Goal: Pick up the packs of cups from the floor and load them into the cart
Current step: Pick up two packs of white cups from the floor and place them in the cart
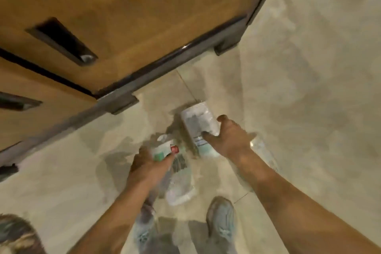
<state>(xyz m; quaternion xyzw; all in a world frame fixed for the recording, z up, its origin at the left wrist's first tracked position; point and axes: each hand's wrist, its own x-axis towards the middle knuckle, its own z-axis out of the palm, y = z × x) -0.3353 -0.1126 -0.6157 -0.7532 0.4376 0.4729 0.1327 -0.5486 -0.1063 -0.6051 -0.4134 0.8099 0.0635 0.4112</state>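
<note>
- The two bare forearms come in from the bottom edge, and everything is smeared by motion blur. A striped, blurred shape (18, 235) in the lower left corner is cut off and cannot be identified.
- A grey-blue shoe (221, 219) stands on the floor (309, 68), which is pale and mottled with a thin joint line. The other foot is mostly hidden behind the left forearm.
- The left hand (145, 164) has its fingers curled round the upper end of the near pack (179, 185). This is a long sleeve of clear crinkled plastic with a green and red label. I cannot tell whether it is lifted or lying on the floor.
- The right hand (228, 140) is spread wide over the far pack (196, 121), a similar clear sleeve lying on the floor. The thumb lies on it and the fingers reach past its right edge. Blur hides whether they clasp it.
- A third pack (265, 155) lies half hidden under the right wrist.
- A wooden-panelled unit (134, 16) with dark slots, a dark metal frame and block feet fills the upper left.
</note>
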